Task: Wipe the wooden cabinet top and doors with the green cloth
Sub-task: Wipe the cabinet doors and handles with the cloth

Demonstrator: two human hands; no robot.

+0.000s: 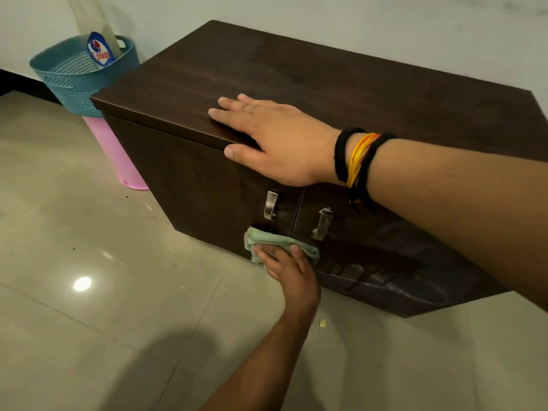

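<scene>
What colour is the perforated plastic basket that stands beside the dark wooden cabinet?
The perforated plastic basket is blue-teal, clearest in the head view.

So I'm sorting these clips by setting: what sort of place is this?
Probably a room in a home: a low wooden cabinet stands against a plain wall on a glossy tiled floor, with a blue plastic basket holding a cleaner bottle beside it.
</scene>
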